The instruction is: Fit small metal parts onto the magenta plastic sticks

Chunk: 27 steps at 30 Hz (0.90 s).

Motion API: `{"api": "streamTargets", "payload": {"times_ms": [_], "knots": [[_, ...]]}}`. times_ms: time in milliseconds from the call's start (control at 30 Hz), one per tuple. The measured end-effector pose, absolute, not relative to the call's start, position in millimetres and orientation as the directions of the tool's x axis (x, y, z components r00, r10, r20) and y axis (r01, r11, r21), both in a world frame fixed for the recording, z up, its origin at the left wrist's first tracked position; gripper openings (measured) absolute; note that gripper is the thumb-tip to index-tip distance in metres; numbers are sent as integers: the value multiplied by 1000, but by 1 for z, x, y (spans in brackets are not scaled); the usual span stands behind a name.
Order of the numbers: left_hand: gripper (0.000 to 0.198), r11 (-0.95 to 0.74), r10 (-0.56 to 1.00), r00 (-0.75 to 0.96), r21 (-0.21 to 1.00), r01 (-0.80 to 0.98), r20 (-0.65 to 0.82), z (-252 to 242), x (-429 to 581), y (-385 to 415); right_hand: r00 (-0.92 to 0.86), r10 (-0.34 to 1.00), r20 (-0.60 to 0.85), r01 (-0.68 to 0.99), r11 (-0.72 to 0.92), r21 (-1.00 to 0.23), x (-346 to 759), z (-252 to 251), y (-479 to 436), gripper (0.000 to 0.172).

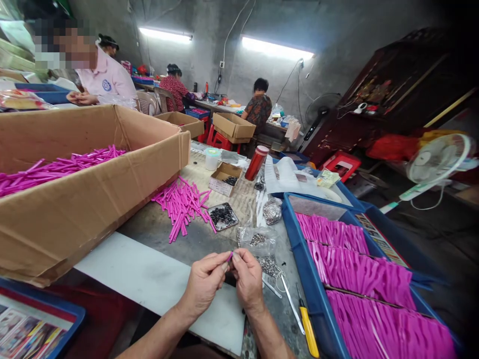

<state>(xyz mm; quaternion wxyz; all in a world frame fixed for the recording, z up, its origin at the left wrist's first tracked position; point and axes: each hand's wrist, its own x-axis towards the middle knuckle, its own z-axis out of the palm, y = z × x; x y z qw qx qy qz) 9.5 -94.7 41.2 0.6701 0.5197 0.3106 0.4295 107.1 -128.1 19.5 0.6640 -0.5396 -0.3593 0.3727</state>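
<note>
My left hand [203,280] and my right hand [247,280] meet fingertip to fingertip over the front of the workbench. Both are closed in a pinch on a small magenta piece [230,257], mostly hidden by the fingers. Beyond them lies a loose pile of thin magenta sticks [182,203]. To its right is a shallow tray [235,225] of small black parts. Close to my right hand are clear bags of small metal parts [258,240]. A yellow-handled screwdriver [307,326] and a white-handled tool [293,302] rest to the right.
A large cardboard box [93,199] of magenta sticks stands left. At right, a blue crate [312,279] holds rows of magenta pieces. Farther back are a small carton [220,185] of black parts, a red flask [257,163] and a lidded tub [212,158]. Several people sit beyond.
</note>
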Motion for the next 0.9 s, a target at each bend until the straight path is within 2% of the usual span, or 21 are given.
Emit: {"api": "streamTargets", "payload": {"times_ms": [200,400,567,733,900], "knots": [[23,125,893,450,961,-247,-1,40,9,-94,506,851,141,14,155,-988,105,18,-129,18],[24,125,901,434,962,-242,-7,40,10,-93,460,883,95,-79,147,-986,106,16,-127,20],[25,161,892,451,955,-247,-33,39,11,-95,516,840,165,61,156,-986,105,15,-128,19],[23,-4,909,407,978,-208,90,38,9,-96,449,891,70,-105,130,-986,104,16,-128,22],[25,107,899,437,973,-204,-8,38,10,-95,527,834,160,78,141,-987,105,13,-127,19]]}}
